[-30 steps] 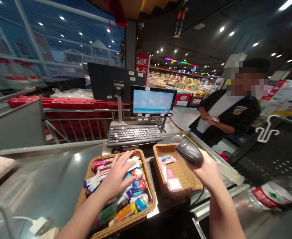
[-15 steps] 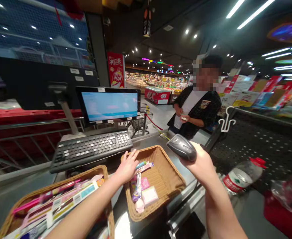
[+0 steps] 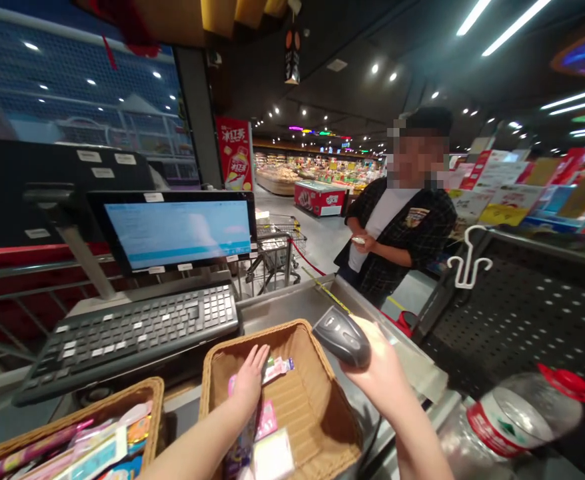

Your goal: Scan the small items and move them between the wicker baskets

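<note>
My right hand (image 3: 377, 370) grips a black handheld barcode scanner (image 3: 343, 337) above the right rim of a brown woven basket (image 3: 328, 383). My left hand (image 3: 250, 375) reaches into that basket on its left side, fingers stretched out over small packaged items. Near its fingertips lies a slim wrapped packet (image 3: 277, 369). Below sit a pink packet (image 3: 266, 419) and a pale square box (image 3: 273, 456). Part of what lies beneath the left hand is hidden.
A second basket (image 3: 157, 407) full of colourful packages stands at the lower left. Behind it are a keyboard (image 3: 137, 337) and a lit monitor (image 3: 180, 230). A large red-capped plastic bottle (image 3: 515, 420) stands at the right. Across the counter is a person (image 3: 397, 220).
My left hand has gone from the basket's left rim to inside it, over the items. The view has shifted, and the scanner stays in my right hand. The person's hands have come together.
</note>
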`<state>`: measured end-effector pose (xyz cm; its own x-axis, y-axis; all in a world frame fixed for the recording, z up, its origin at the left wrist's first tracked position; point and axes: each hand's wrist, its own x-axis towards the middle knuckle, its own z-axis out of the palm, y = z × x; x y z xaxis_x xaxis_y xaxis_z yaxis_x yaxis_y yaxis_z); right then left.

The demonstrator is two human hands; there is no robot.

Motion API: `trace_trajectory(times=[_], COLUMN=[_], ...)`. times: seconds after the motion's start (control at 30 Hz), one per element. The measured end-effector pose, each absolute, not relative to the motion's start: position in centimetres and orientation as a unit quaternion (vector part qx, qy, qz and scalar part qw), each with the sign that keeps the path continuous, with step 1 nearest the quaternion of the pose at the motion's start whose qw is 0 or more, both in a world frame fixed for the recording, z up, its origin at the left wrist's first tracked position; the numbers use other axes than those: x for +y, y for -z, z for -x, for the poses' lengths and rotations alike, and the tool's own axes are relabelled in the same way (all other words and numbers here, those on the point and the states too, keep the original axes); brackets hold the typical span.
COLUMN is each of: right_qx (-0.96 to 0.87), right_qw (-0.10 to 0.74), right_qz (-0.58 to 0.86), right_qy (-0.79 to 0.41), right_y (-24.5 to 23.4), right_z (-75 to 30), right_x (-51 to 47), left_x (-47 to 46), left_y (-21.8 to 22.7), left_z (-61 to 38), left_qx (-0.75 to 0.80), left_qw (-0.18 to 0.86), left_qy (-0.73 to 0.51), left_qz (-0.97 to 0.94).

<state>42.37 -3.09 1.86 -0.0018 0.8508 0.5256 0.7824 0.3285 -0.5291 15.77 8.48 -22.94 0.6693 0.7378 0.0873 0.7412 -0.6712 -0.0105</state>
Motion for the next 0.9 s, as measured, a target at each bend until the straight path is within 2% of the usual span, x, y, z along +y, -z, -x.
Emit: trace_trajectory(times=[0.1, 0.33, 0.5, 0.9], right_qx=[-0.716, -0.723, -0.720, -0.714], right_qw=[0.397, 0.408, 0.431, 0.458], right_qz=[0.572, 0.552, 0.539, 0.521], right_qy=[-0.059, -0.077, -0.080, -0.094], right_y=[-1.0, -0.2, -0.1, 0.6], right_z=[-43.1, -43.8, -43.7, -43.6], right_x=[-2.2, -0.8, -0.5, -0.8], left_x=[8.2, 8.8, 9.1, 7.5], left_y=[23.5, 19.7, 20.8, 20.7], left_z=[-16.3, -15.4, -14.8, -18.7], left_qx=[-0.424, -0.354, -0.343, -0.380], left_qw=[0.014, 0.053, 0.031, -0.032], left_qy=[-0.017, -0.034, -0.083, -0.081], left_qz=[0.905, 0.933, 0.935, 0.921])
